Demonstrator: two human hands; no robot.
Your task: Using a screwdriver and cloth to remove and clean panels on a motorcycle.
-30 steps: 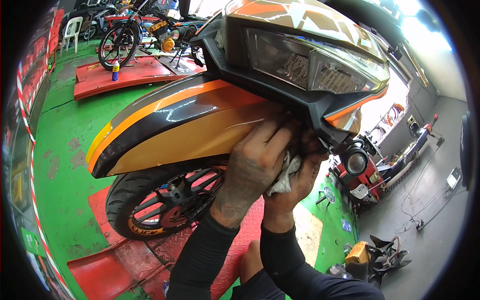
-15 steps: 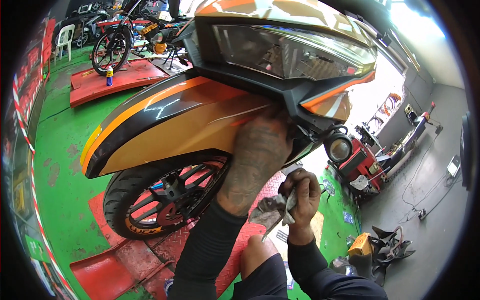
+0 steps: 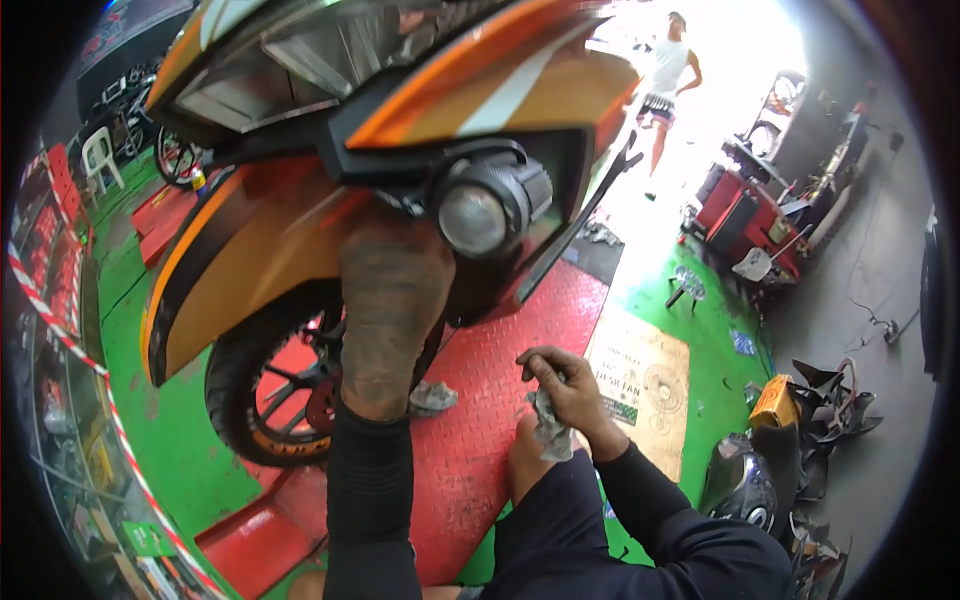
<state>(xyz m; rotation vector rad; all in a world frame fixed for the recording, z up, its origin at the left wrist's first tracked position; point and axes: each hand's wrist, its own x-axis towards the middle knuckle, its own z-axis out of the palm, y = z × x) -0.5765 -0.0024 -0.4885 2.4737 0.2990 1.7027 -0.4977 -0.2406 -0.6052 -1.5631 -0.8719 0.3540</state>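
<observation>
My left hand (image 3: pixel 395 265) reaches up between the gold-and-orange front fender (image 3: pixel 250 270) and the motorcycle's front fairing (image 3: pixel 500 95). Its fingers are hidden behind the bodywork, just left of a round auxiliary lamp (image 3: pixel 488 212). Below the fairing and apart from the bike, my right hand (image 3: pixel 572 392) is closed on a crumpled grey rag (image 3: pixel 551 432), which hangs down over my knee. Another crumpled grey cloth (image 3: pixel 434 398) shows beside my left wrist, against the red platform. Under the fender stands the black front wheel (image 3: pixel 290 390).
The bike stands on a red tread-plate platform (image 3: pixel 520 330). On the right lie flattened cardboard (image 3: pixel 645 390), a small stool (image 3: pixel 686 284), black body panels (image 3: pixel 830 410) and a red machine (image 3: pixel 745 220). A person (image 3: pixel 668 75) stands in the bright doorway. Striped tape (image 3: pixel 85 350) runs along the left.
My view has shifted rightward and closer to the lamp. My left hand stays up behind the fender. My right hand, still with the rag, has moved away from the bike's underside.
</observation>
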